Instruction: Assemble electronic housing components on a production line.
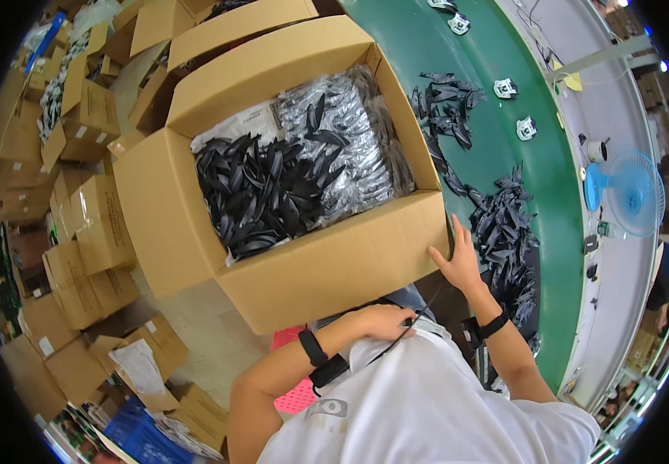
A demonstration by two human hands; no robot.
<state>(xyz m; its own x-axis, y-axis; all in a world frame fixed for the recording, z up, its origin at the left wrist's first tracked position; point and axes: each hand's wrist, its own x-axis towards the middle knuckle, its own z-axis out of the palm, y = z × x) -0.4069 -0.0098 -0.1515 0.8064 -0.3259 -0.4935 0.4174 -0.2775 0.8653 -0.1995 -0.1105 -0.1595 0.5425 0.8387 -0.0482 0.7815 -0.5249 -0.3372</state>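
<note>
A large open cardboard box (334, 267) stands in front of me. Loose black curved plastic parts (265, 189) fill its left side, and clear-wrapped stacks of parts (350, 147) fill the right. My right hand (460, 263) is at the box's near right corner, fingers spread, the thumb against the flap and the other fingers beside the box. Close to my waist, my left hand (385, 321) is closed with its fingers curled by a thin black cord (400, 340). What it grips, if anything, is hidden.
Along the right runs a green work surface (555, 255) with heaps of black parts (505, 224) and several small white-and-black pieces (505, 88). A blue fan (634, 193) stands beyond it. Stacked cartons (98, 224) and a blue crate (141, 437) are at the left.
</note>
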